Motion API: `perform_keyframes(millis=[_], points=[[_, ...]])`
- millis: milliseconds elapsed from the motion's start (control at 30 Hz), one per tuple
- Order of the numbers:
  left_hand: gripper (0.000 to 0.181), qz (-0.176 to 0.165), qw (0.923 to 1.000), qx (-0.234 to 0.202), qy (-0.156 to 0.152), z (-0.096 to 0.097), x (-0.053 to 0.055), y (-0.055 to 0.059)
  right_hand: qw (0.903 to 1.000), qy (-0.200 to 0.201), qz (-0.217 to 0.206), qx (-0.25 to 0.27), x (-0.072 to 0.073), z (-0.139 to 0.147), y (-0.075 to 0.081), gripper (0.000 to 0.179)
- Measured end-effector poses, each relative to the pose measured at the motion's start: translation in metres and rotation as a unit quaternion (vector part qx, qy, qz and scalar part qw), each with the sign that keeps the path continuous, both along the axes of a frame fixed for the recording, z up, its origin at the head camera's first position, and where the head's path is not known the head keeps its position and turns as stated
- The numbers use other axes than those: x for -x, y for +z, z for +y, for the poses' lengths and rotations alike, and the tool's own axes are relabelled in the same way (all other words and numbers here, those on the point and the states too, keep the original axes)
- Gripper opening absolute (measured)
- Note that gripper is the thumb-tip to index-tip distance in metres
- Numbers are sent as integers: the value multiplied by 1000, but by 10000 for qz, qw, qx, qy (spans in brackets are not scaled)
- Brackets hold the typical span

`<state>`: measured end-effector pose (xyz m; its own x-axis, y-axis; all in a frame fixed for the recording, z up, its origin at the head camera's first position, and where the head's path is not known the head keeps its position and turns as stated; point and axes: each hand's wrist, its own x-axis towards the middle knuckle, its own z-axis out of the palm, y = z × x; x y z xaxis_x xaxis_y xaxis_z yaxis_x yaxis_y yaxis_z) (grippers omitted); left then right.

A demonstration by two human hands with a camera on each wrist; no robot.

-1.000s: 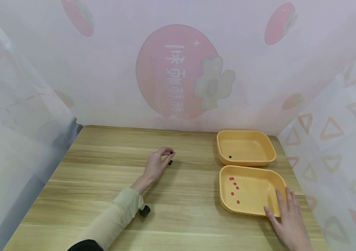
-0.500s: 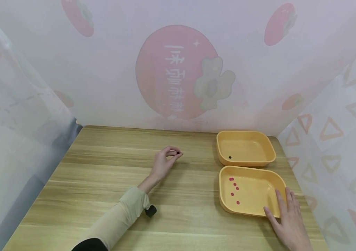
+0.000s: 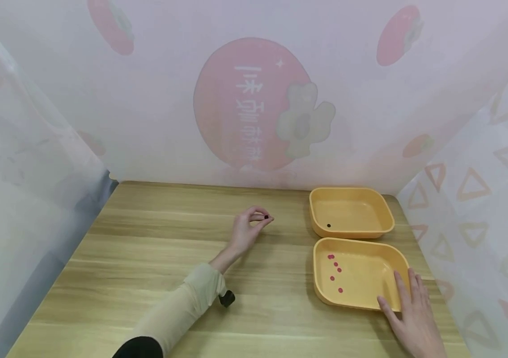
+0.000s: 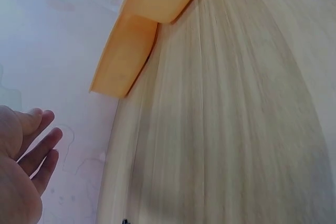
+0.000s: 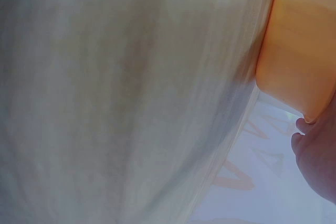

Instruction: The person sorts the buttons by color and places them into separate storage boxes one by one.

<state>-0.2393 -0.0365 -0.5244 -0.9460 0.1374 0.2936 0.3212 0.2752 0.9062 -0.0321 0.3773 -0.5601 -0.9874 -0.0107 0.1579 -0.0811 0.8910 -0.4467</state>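
In the head view my left hand [image 3: 246,229] pinches a small round black piece [image 3: 266,217] between thumb and finger, above the middle of the table. My right hand [image 3: 415,314] rests on the right end of the near yellow tray [image 3: 361,301], its fingers over the rim and spread. Several small pink discs [image 3: 332,278] lie in the left part of that tray. Behind it stands a second yellow tray [image 3: 352,232] with one black piece [image 3: 328,225] in it. The left wrist view shows my left hand from the palm side, and the pinched piece is hidden there.
The wood-grain table [image 3: 155,223] ends at a printed cloth [image 3: 160,114] at the back and sides. A black wrist device [image 3: 227,298] hangs at my left cuff. A tiny black thing [image 4: 125,221] shows at the lower edge of the left wrist view.
My left hand has moved right toward the trays with the pinched black piece. Two black pieces seen on the table beside it are no longer visible in the head view. My right hand stays put.
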Motion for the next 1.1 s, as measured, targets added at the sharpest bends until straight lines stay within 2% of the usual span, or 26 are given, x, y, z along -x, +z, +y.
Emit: perform_keyframes(millis=[233, 467, 633, 867, 1100], points=[[13, -40, 9997, -23, -249, 23, 4, 4, 10000, -53, -73, 30, 0, 0, 1, 85], [18, -287, 9986, -15, -450, 52, 6, 7, 10000, -54, -50, 37, 0, 1, 1, 84], [17, -156, 9979, -92, -616, 70, 9, 8, 10000, -48, -13, 35, 0, 1, 0, 84], [17, -167, 9983, -14, -562, 87, 11, 9, 9999, -118, -44, 22, -2, 1, 0, 84], [19, -392, 9975, -217, -540, 104, 15, 9, 9999, -148, -63, 3, -3, 1, 0, 85]])
